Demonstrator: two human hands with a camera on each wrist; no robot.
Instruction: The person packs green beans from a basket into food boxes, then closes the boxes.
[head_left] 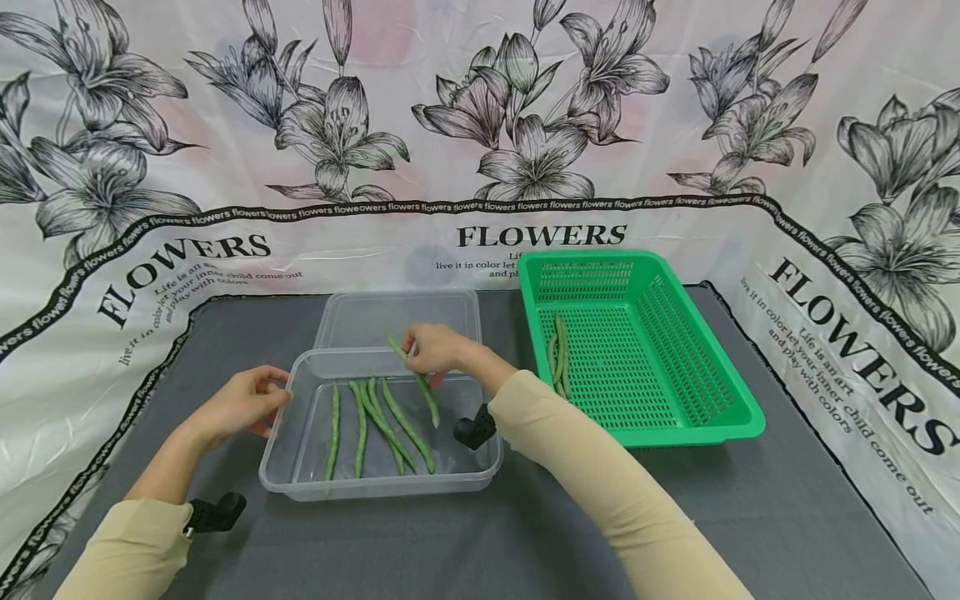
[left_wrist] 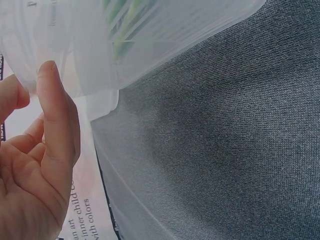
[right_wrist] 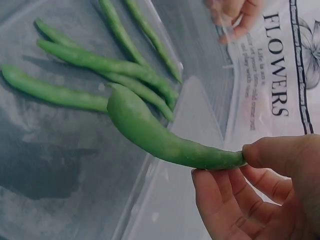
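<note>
My right hand [head_left: 431, 348] pinches one end of a green bean [right_wrist: 165, 142] between thumb and fingertips, above the back right of a clear plastic container [head_left: 381, 490]. The bean's other end slants down over the container. Several green beans [head_left: 405, 425] lie lengthwise on its floor, a few crossing one another. My left hand [head_left: 243, 404] is at the container's left side, its fingers touching the rim from outside. In the left wrist view the index finger [left_wrist: 55, 110] lies against the translucent wall, with the thumb apart from it.
Behind the container lies a clear lid [head_left: 397, 312]. To the right stands a green plastic basket [head_left: 675, 358] with a few green beans [head_left: 559, 354] along its left side. A grey cloth [head_left: 420, 550] covers the table, with a flower-printed sheet [head_left: 540, 233] behind.
</note>
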